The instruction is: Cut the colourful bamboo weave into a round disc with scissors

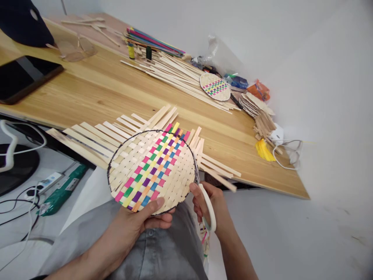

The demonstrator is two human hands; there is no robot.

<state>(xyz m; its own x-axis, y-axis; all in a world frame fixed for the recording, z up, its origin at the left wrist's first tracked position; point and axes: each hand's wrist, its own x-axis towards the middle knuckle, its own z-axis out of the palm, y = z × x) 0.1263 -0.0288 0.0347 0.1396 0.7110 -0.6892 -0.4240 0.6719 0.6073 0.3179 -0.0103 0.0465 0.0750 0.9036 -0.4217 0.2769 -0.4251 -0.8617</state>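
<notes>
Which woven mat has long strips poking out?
The mat in the left hand: long strips stick out past its edge. The other mat, on the table, looks neatly round.

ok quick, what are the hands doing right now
Left hand: closed on the woven disc near edge, thumb on top.
Right hand: closed around the white-handled scissors.

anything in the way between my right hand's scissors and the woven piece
Nothing visible: the right hand holds the scissors close against the right edge of the woven piece. Pale strips jut out past that edge, beside the scissors.
</notes>
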